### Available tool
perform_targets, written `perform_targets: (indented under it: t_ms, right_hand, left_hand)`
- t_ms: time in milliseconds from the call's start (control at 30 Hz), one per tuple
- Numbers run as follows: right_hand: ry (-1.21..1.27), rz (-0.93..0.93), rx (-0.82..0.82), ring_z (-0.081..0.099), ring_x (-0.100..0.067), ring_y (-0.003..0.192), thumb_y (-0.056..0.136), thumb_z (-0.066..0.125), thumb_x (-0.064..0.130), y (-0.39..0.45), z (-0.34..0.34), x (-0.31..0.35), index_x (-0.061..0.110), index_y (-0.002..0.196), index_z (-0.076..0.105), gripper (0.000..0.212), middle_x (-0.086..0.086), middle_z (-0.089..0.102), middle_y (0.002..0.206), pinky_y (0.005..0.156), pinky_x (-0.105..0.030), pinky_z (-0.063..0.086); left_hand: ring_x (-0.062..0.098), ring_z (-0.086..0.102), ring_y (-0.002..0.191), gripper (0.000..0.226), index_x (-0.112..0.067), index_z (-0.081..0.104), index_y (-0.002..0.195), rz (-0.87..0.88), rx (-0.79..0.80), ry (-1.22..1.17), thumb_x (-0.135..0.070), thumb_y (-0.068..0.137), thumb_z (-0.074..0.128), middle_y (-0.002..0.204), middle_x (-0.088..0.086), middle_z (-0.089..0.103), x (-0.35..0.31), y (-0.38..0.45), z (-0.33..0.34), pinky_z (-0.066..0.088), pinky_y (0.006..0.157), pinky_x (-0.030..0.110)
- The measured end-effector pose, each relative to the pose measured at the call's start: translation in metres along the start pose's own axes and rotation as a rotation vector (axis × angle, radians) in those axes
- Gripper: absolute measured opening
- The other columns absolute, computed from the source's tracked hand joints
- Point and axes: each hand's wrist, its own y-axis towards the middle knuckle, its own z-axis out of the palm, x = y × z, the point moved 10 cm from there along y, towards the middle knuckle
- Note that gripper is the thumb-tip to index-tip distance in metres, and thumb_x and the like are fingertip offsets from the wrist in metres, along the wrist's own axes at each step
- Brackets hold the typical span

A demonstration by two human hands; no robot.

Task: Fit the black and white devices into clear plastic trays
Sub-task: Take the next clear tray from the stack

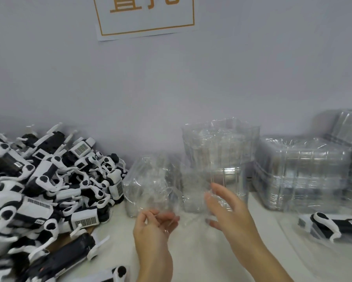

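Both hands up over the middle of the worktop (pixel 193 251), working one clear plastic tray (pixel 161 186). My left hand (pixel 152 226) is palm-up under the tray's near edge, fingers curled up onto the plastic, so it's gripping that near lip. My right hand (pixel 226 208) is at the tray's right side, fingers spread and mostly straight, fingertips against or just at the clear film; motion blur, so can't confirm real contact there. The tray itself sits tilted between the two hands, extending away from me toward the wall (pixel 191 78).

Pile of black and white devices (pixel 49 190) fills the left edge of the worktop, heaped up to the wall, just left of my left hand and apart from the tray. One more black and white device (pixel 333 224) lies on its own near the right edge, well right of my right hand.

Stacks of clear trays (pixel 301 174) stand along the back right of the worktop, another stack (pixel 220 143) straight behind the held tray. Paper sign (pixel 144 15) with orange border on the wall above.
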Motion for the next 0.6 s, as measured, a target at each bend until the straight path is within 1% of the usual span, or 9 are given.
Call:
perform_targets:
  t_ms: [67,133,233,267,333,400,467,533,600]
  right_hand:
    - [-0.016,0.014,-0.036,0.066,0.006,0.09,0.088,0.071,0.036,-0.003,-0.008,-0.005,0.04,0.125,0.062,0.038,0.028,0.061,0.119,0.082,-0.032,0.06]
    - [-0.062,0.022,-0.061,0.068,0.004,0.082,0.088,0.071,0.032,-0.009,-0.019,-0.006,0.04,0.123,0.063,0.037,0.034,0.067,0.098,0.086,-0.038,0.059]
    - [-0.162,0.011,-0.105,0.071,-0.01,0.08,0.088,0.071,0.018,-0.021,-0.037,-0.007,0.045,0.117,0.061,0.041,0.042,0.063,0.076,0.065,-0.016,0.053]
    - [-0.206,0.011,-0.137,0.07,-0.007,0.08,0.086,0.07,0.013,-0.025,-0.045,-0.008,0.044,0.117,0.061,0.045,0.045,0.061,0.076,0.056,-0.01,0.048]
    - [-0.288,0.028,-0.211,0.065,0.009,0.066,0.081,0.068,0.007,-0.034,-0.062,-0.009,0.036,0.123,0.065,0.05,0.048,0.056,0.067,0.044,-0.005,0.041]
    - [-0.341,0.058,-0.276,0.062,0.005,0.049,0.078,0.069,0.006,-0.041,-0.078,-0.008,0.028,0.124,0.068,0.051,0.037,0.057,0.054,0.038,-0.006,0.037]
    - [-0.381,0.07,-0.321,0.048,-0.006,0.031,0.077,0.069,0.007,-0.046,-0.091,-0.005,0.026,0.123,0.069,0.05,0.015,0.061,0.046,0.037,-0.013,0.036]
    - [-0.422,0.087,-0.342,0.04,-0.007,0.028,0.079,0.069,0.008,-0.048,-0.102,-0.006,0.026,0.123,0.068,0.048,-0.001,0.06,0.043,0.042,-0.022,0.037]
    - [-0.429,0.079,-0.33,0.042,-0.006,0.032,0.081,0.066,0.009,-0.049,-0.104,-0.009,0.029,0.123,0.068,0.046,-0.006,0.065,0.051,0.048,-0.024,0.038]
  left_hand:
    - [0.03,0.069,0.053,0.031,-0.003,0.047,0.085,-0.053,0.028,0.025,-0.011,0.109,0.029,0.056,0.019,0.065,0.004,-0.01,0.0,0.053,0.065,0.039]
    - [0.031,0.071,0.058,0.031,-0.002,0.047,0.085,-0.094,0.075,0.085,-0.008,0.109,0.028,0.063,0.024,0.068,0.008,-0.023,0.001,0.055,0.066,0.039]
    - [0.032,0.069,0.063,0.032,0.0,0.049,0.081,-0.152,0.14,0.194,-0.002,0.106,0.03,0.068,0.026,0.07,0.011,-0.043,0.0,0.056,0.067,0.036]
    - [0.031,0.068,0.063,0.033,0.001,0.052,0.079,-0.167,0.157,0.248,0.001,0.105,0.031,0.069,0.025,0.071,0.012,-0.049,-0.001,0.055,0.067,0.035]
    - [0.027,0.068,0.064,0.032,0.003,0.059,0.077,-0.178,0.182,0.406,0.005,0.101,0.038,0.07,0.019,0.073,0.014,-0.059,-0.006,0.054,0.067,0.033]
    - [0.025,0.07,0.072,0.027,-0.002,0.066,0.077,-0.129,0.164,0.612,0.002,0.096,0.047,0.07,0.011,0.075,0.011,-0.066,-0.016,0.056,0.076,0.036]
    - [0.025,0.069,0.084,0.018,-0.012,0.067,0.082,0.004,0.138,0.863,-0.007,0.093,0.054,0.077,0.005,0.074,-0.003,-0.07,-0.022,0.054,0.086,0.036]
    - [0.02,0.062,0.087,0.01,-0.018,0.065,0.094,0.165,0.114,1.127,-0.016,0.092,0.055,0.086,-0.001,0.068,-0.025,-0.075,-0.019,0.046,0.082,0.028]
    - [0.016,0.056,0.089,0.016,-0.019,0.062,0.107,0.364,0.115,1.293,-0.019,0.094,0.053,0.092,-0.004,0.064,-0.05,-0.077,-0.01,0.04,0.077,0.026]
